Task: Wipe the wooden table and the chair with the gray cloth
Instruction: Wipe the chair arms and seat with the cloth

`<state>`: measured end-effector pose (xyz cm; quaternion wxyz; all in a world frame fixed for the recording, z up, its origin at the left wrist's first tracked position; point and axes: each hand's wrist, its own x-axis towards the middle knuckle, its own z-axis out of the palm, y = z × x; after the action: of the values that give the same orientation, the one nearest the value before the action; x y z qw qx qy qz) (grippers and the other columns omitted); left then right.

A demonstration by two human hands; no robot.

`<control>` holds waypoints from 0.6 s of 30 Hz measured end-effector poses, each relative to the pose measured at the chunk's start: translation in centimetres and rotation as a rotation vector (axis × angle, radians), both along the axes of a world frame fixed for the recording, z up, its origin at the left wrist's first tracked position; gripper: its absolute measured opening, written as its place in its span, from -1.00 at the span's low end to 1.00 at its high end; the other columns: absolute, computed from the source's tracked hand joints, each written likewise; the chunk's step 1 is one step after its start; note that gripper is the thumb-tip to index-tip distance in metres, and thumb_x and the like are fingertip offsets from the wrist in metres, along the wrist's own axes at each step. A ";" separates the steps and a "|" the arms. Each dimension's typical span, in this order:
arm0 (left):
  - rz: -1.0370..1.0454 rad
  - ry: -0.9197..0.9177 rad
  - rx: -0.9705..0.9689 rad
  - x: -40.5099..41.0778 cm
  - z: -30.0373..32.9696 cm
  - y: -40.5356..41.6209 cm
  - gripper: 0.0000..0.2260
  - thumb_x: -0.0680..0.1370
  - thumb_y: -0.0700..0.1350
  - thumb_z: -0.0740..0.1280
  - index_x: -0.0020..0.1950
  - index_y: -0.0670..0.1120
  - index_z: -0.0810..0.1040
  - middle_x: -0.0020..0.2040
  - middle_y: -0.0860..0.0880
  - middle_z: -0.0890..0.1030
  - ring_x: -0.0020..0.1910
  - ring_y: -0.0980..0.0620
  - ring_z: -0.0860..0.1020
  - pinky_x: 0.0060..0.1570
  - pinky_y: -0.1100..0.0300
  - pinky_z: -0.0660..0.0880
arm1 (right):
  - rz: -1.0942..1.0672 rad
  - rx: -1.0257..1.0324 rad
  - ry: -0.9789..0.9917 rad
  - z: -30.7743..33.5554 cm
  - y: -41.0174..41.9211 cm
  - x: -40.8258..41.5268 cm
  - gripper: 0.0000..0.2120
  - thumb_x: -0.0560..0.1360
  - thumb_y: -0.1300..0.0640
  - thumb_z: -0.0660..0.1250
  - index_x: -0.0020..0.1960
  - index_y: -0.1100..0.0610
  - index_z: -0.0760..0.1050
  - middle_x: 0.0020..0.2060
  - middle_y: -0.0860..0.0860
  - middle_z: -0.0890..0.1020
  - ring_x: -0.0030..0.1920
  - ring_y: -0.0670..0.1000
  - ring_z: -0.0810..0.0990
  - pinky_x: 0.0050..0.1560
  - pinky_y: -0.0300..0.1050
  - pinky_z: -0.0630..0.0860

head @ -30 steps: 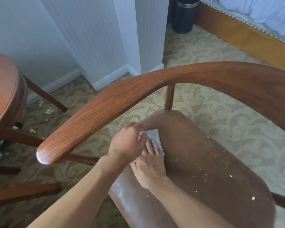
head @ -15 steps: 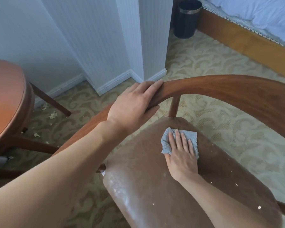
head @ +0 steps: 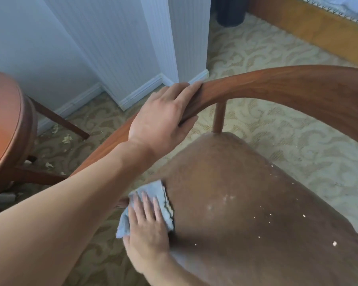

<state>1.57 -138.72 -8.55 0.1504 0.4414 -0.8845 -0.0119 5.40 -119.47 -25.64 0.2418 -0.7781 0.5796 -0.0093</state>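
Observation:
The chair has a curved wooden back rail (head: pixel 287 87) and a brown padded seat (head: pixel 246 213) speckled with white crumbs. My left hand (head: pixel 163 118) grips the rail, fingers over its top and thumb underneath. My right hand (head: pixel 147 226) lies flat with straight fingers on the gray cloth (head: pixel 153 195), pressing it onto the seat's left edge. Part of the cloth hangs past that edge. The round wooden table (head: pixel 4 129) shows at the far left.
White wall corner and baseboard (head: pixel 141 96) stand behind the chair. Crumbs lie on the patterned carpet (head: pixel 66 139) under the table. A dark bin (head: pixel 229 11) and a wooden bed frame (head: pixel 310 27) are at the top right.
My left hand left the cloth and took hold of the back rail. My right hand slid the cloth from the seat's back toward its left front edge.

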 end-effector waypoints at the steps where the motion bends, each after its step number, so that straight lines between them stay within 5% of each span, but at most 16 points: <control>1: 0.007 -0.006 -0.001 0.0 0.0 0.1 -0.43 0.56 0.05 0.35 0.55 -0.02 0.30 0.35 0.00 0.49 0.18 -0.09 0.51 0.19 0.05 0.40 | 0.016 0.002 0.016 -0.1 0.8 0.4 -0.22 0.54 -0.14 0.27 0.63 0.17 0.14 0.65 0.10 0.10 0.65 0.15 -0.02 0.61 0.19 -0.09; 6: 0.016 0.009 0.005 0.0 -0.1 0.0 -0.43 0.56 0.06 0.35 0.54 -0.03 0.31 0.34 -0.02 0.51 0.18 -0.12 0.52 0.18 0.02 0.43 | 0.153 -0.095 0.175 -1.1 -4.1 -7.2 -0.30 0.66 -0.14 0.06 0.66 0.05 -0.18 0.66 0.03 -0.12 0.65 0.11 -0.17 0.62 0.12 -0.19; 12: -0.008 0.035 -0.004 0.1 -0.3 -0.1 -0.43 0.57 0.05 0.33 0.55 -0.02 0.30 0.34 -0.03 0.51 0.22 -0.11 0.51 0.21 0.05 0.39 | -0.230 -0.088 0.342 -1.5 -12.7 -21.9 -0.35 0.64 -0.18 -0.15 0.66 0.00 -0.19 0.67 -0.01 -0.05 0.65 0.11 -0.07 0.63 0.14 -0.10; 18: -0.004 0.057 -0.007 0.0 -0.4 -0.3 -0.42 0.56 0.03 0.30 0.56 -0.02 0.27 0.37 -0.05 0.49 0.23 -0.13 0.50 0.21 0.03 0.38 | -0.353 -0.014 0.148 -0.7 -9.9 -13.1 -0.38 0.66 -0.16 -0.13 0.66 -0.02 -0.17 0.66 0.02 -0.14 0.64 0.16 -0.21 0.60 0.16 -0.29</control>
<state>1.58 -138.99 -8.98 0.1768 0.4386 -0.8809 -0.0216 -7.70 -129.33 -26.32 0.1877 -0.6644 0.7234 0.0016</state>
